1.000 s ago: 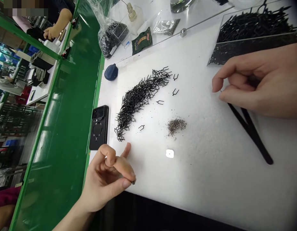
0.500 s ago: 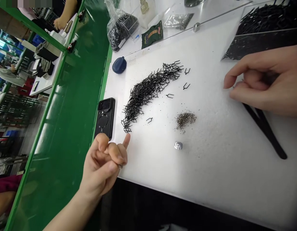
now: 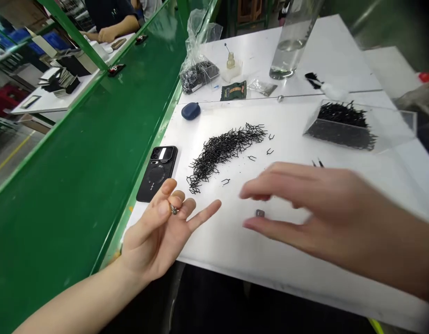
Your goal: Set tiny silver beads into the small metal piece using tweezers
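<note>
My left hand [image 3: 162, 232] pinches a small shiny metal piece [image 3: 174, 210] between thumb and fingers, its little finger stretched out. Blurred by motion, my right hand [image 3: 315, 213] reaches in from the right, thumb and fingers apart and nothing seen between them. A small grey metal cube [image 3: 259, 213] lies on the white table just by its thumb tip. Beyond the right hand, only the dark tips of tweezers [image 3: 317, 163] show. A curved heap of black forked pins [image 3: 221, 150] lies past both hands, with several loose pins to its right.
A black phone [image 3: 157, 174] and a blue case [image 3: 191, 111] lie at the left. Farther back are a bag of black parts [image 3: 200, 74], a green packet [image 3: 233, 91] and a glass of water [image 3: 287, 58]. A clear box [image 3: 339, 123] holds black pieces. Another person's arm [image 3: 115, 30] shows beyond.
My right hand has moved left from above the tweezers and spread its fingers. My left hand has turned, baring the metal piece. The view has tilted up, and the brown grains are now hidden.
</note>
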### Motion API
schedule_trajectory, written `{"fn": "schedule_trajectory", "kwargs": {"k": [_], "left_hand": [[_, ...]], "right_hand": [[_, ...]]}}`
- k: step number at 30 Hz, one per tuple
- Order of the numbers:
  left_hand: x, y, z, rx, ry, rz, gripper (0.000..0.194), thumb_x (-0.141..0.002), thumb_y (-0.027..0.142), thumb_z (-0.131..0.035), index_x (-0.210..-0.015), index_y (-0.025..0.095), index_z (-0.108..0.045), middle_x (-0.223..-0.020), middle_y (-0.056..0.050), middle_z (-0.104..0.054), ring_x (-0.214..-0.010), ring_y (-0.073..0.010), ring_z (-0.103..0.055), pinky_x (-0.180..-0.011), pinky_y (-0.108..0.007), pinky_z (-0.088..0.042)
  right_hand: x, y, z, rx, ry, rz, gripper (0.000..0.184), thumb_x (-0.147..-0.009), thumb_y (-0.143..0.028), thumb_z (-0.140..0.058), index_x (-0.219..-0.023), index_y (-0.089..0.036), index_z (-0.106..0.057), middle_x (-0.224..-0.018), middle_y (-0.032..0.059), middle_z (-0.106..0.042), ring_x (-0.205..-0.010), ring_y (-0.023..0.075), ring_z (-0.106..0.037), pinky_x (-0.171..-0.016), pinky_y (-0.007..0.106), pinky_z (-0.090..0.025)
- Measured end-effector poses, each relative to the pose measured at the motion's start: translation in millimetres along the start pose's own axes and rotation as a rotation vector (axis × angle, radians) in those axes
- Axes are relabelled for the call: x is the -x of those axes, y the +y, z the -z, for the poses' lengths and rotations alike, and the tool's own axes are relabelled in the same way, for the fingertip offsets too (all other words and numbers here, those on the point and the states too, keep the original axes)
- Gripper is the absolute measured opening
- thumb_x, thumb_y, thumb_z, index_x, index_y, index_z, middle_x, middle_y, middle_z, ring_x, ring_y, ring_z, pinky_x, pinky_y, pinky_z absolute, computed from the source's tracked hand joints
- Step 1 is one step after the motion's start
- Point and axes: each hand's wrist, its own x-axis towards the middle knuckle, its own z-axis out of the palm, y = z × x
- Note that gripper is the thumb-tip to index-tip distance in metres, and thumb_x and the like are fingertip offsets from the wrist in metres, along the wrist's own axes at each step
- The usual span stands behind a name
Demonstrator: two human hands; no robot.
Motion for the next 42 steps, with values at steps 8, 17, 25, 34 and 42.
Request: {"fn": "schedule_trajectory", "kwargs": {"k": [8,17,25,34,42], "left_hand": [[-4.0,-2.7,6.1,0.01,0.022,0.045,0.046,-0.076,0.017,-0.111,-0.101,0.021,-0.073,-0.08,0.009,-0.074,-0.078,-0.0094,-0.072,-0.091,-0.033,-0.076],[-5.3,2.2,12.1,0.03,0.022,0.063,0.038,-0.079,0.017,-0.108,-0.099,0.02,-0.076,-0.081,0.006,-0.077,-0.081,-0.0113,-0.075,-0.092,-0.039,-0.079],[-3.7,-4.8,13.9,0.008,-0.051,0.129,0.036,-0.086,0.019,-0.106,-0.102,0.023,-0.074,-0.08,0.008,-0.079,-0.08,-0.0076,-0.078,-0.097,-0.029,-0.076],[-19.8,2.1,40.8,-1.037,-0.036,-0.479,0.038,-0.093,0.012,-0.094,-0.096,0.028,-0.059,-0.088,0.006,-0.085,-0.093,-0.017,-0.088,-0.087,-0.024,-0.067],[-27.0,-10.0,48.9,-1.243,-0.023,-0.512,0.037,-0.095,0.017,-0.091,-0.096,0.03,-0.056,-0.092,0.003,-0.089,-0.09,-0.0212,-0.087,-0.064,-0.033,-0.051]], "right_hand": [[-28.0,-18.5,-59.0,0.049,0.032,0.215,0.028,-0.114,-0.021,-0.067,-0.087,-0.017,-0.073,-0.086,0.001,-0.076,-0.066,0.012,-0.065,-0.058,0.028,-0.048],[-24.0,-8.6,-54.6,0.302,0.149,0.551,0.026,-0.11,-0.005,-0.061,-0.106,-0.008,-0.086,-0.111,0.0122,-0.091,-0.1,0.0226,-0.088,-0.066,0.033,-0.064],[-1.8,-0.2,-51.0,0.281,0.103,0.584,0.044,-0.115,-0.007,-0.041,-0.12,-0.009,-0.085,-0.13,0.0125,-0.088,-0.129,0.0261,-0.082,-0.082,0.038,-0.07],[7.4,62.5,-9.9,0.34,0.311,0.138,0.021,-0.099,-0.006,-0.083,-0.102,-0.025,-0.079,-0.093,0.0028,-0.083,-0.08,0.0242,-0.075,-0.071,0.042,-0.06],[19.7,81.8,-5.8,0.288,0.132,0.138,0.024,-0.097,-0.004,-0.079,-0.101,-0.028,-0.078,-0.09,-0.0003,-0.081,-0.082,0.0231,-0.07,-0.068,0.041,-0.056]]}}
